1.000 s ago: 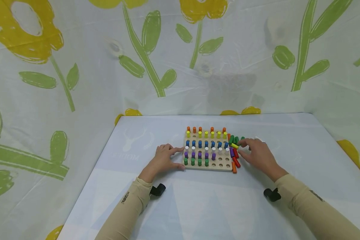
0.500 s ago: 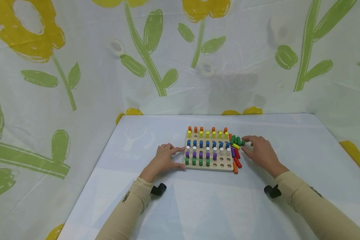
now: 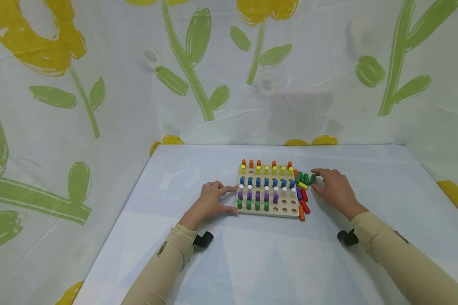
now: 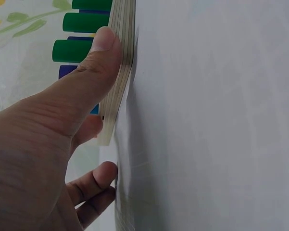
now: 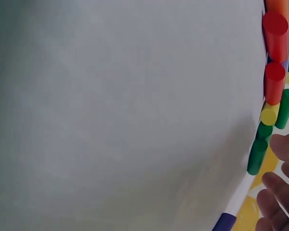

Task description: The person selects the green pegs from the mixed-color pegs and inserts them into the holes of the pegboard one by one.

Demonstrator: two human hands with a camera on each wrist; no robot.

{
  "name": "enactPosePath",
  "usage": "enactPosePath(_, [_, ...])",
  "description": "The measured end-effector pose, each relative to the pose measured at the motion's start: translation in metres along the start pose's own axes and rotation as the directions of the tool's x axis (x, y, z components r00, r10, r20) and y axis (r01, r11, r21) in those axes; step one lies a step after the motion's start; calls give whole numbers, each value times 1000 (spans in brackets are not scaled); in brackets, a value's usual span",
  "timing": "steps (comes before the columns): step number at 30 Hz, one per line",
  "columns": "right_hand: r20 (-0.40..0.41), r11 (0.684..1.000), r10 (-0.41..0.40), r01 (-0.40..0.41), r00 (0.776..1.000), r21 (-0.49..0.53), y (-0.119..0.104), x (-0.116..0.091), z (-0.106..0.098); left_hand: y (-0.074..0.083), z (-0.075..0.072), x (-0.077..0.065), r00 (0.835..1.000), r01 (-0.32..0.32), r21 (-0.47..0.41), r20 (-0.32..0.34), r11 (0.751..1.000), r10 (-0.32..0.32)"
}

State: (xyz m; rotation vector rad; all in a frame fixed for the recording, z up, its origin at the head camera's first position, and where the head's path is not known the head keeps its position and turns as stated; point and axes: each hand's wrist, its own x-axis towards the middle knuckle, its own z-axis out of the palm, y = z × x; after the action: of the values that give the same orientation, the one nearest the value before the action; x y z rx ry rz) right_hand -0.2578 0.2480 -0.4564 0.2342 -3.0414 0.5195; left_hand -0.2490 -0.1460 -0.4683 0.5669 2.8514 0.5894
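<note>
A wooden pegboard (image 3: pixel 278 214) lies on the table with rows of coloured pegs standing in its holes. My left hand (image 3: pixel 210 200) holds the board's front left corner. Its thumb is on the front edge and its index finger on the left side, while the other fingers are off the board in the left wrist view. To the right of the board, my right hand (image 3: pixel 336 189) has a loose green peg (image 3: pixel 313 178) between thumb and index fingertip. In the right wrist view, the thumb lies right beside that green peg (image 5: pixel 257 156).
Several loose pegs lie along the board's right side: two more green ones, a yellow peg (image 3: pixel 302 185), a purple peg (image 3: pixel 299 193), red pegs (image 3: pixel 304 195) and orange ones. Several board holes show no peg. A flower-printed curtain (image 3: pixel 275 106) surrounds the table.
My right hand has drawn back slightly to the right from the yellow peg. The green peg at its fingertips has shifted and turned. My left hand stays on the board.
</note>
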Motion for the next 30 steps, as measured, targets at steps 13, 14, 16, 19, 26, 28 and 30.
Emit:
enactPosePath(13, [73, 999, 24, -21, 997, -36, 4, 10, -1, 3, 1, 1, 1000, -11, 4, -9, 1000, 11])
enactPosePath(14, [77, 999, 24, -21, 997, -39, 4, 11, -1, 3, 1, 1, 1000, -12, 5, -9, 1000, 12])
enactPosePath(16, [85, 999, 24, -21, 996, -43, 3, 11, -2, 3, 2, 1, 1000, -12, 0, -11, 1000, 12])
enactPosePath(19, [91, 999, 24, -20, 996, -47, 2, 10, -2, 2, 2, 1, 1000, -14, -3, -15, 1000, 14])
enactPosePath(26, [125, 999, 26, -24, 992, -24, 3, 9, -3, 0, 3, 2, 1000, -4, 8, -6, 1000, 4])
enactPosePath(28, [132, 1000, 23, -21, 991, -17, 3, 8, -2, -1, 2, 2, 1000, -6, 5, -9, 1000, 6])
enactPosePath(30, [136, 1000, 16, -17, 991, 0, 4, 8, -1, -2, 2, 1, 1000, -7, 0, -13, 1000, 7])
